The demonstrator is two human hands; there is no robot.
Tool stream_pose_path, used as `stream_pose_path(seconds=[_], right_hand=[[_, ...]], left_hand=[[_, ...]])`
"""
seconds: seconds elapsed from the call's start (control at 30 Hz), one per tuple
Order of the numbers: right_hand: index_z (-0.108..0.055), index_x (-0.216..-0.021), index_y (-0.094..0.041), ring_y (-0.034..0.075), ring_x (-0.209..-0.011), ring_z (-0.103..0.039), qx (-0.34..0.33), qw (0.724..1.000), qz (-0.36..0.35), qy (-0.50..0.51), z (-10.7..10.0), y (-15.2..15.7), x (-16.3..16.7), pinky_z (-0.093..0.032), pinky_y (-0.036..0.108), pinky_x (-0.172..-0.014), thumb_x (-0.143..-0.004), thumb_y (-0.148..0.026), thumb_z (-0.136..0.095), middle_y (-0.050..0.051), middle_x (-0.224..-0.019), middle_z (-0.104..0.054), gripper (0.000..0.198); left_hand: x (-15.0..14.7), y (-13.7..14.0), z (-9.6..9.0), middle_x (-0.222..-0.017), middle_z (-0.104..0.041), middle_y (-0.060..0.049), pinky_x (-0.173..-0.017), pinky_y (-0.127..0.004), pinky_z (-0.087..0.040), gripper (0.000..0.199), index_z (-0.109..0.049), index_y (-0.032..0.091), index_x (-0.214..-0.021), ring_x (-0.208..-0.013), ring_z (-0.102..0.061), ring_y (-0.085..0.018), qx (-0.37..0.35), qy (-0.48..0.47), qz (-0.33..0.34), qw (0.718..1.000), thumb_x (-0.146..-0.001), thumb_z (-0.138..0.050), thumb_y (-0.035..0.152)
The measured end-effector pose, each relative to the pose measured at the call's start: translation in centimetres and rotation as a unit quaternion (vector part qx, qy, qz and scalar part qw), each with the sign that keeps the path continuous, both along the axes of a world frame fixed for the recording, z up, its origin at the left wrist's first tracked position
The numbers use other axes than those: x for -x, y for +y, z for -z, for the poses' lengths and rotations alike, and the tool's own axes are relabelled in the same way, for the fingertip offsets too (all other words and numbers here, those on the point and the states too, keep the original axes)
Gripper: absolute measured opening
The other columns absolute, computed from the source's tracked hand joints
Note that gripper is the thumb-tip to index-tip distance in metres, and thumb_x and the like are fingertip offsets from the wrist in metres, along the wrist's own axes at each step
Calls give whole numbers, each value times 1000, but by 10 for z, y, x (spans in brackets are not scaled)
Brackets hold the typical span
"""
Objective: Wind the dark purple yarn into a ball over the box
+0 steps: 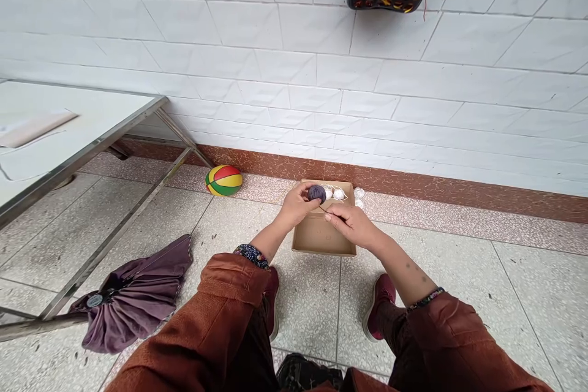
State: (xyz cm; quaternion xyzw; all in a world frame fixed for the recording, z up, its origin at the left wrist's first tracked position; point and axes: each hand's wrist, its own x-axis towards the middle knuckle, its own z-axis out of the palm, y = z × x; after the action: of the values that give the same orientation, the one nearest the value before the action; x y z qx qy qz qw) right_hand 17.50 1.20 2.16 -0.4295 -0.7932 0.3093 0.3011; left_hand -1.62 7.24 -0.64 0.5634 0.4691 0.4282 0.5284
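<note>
My left hand (297, 203) holds a dark purple-grey ball of yarn (316, 193) with the fingers curled round its left side. Just to the right, my right hand (351, 224) pinches the loose strand of dark yarn (323, 210) that runs from the ball. Beneath both hands an open cardboard box (324, 239) rests on the floor. Small white yarn balls (339, 194) with loose white thread lie at the far end of the box. Two more white balls (359, 193) sit outside it, by its right side.
A striped ball (224, 180) rests near the skirting at the left. Dark purple cloth (142, 300) lies on the floor beside the metal-framed white table (87, 110). On the tiled wall hangs a black basket (381, 1). My shoes (380, 306) stand either side of the box's near end.
</note>
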Motion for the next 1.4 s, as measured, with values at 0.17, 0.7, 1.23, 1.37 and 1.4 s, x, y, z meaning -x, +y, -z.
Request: stream_pose_path(seconds=[0.17, 0.7, 1.23, 1.37, 1.4], right_hand=[[-66, -88, -23, 19, -75, -60, -14, 991, 74, 109, -22, 3, -14, -46, 31, -71, -101, -49, -47, 3, -82, -66, 35], [-71, -89, -23, 22, -79, -64, 103, 965, 238, -48, 34, 29, -36, -42, 29, -69, -100, -40, -45, 4, -85, -73, 32], [-65, -92, -22, 17, -78, -62, -40, 996, 47, 68, -15, 6, -15, -45, 28, -73, -104, -40, -45, 3, -86, -68, 29], [-64, -91, -22, 17, -73, -58, -29, 987, 131, 83, -9, 16, -28, -44, 29, -70, -103, -44, -45, 2, -84, -66, 31], [-63, -90, -22, 17, -71, -57, -21, 986, 148, 76, -4, 18, -30, -43, 29, -69, -103, -44, -45, 2, -82, -65, 31]], left_hand=[[-6, -5, 14, -110, -63, -8, -75, -31, -50, 63, -64, 18, -122, -81, -58, -16, -48, 115, 53, 991, -60, -76, 16], [-10, -26, -15, -116, -61, -6, -92, -34, -46, 71, -51, 27, -136, -102, -59, -18, -7, -111, 248, 962, -70, -77, 19], [-5, -9, 6, -113, -54, -5, -72, -25, -47, 78, -48, 24, -135, -89, -59, -13, -10, -30, 85, 996, -63, -80, 16], [-9, -19, -1, -112, -59, -6, -76, -28, -48, 82, -48, 26, -140, -93, -61, -16, -3, -26, 198, 980, -65, -79, 13], [-10, -22, -4, -112, -61, -6, -77, -29, -48, 83, -47, 28, -142, -94, -62, -16, 6, -44, 228, 973, -67, -79, 14]])
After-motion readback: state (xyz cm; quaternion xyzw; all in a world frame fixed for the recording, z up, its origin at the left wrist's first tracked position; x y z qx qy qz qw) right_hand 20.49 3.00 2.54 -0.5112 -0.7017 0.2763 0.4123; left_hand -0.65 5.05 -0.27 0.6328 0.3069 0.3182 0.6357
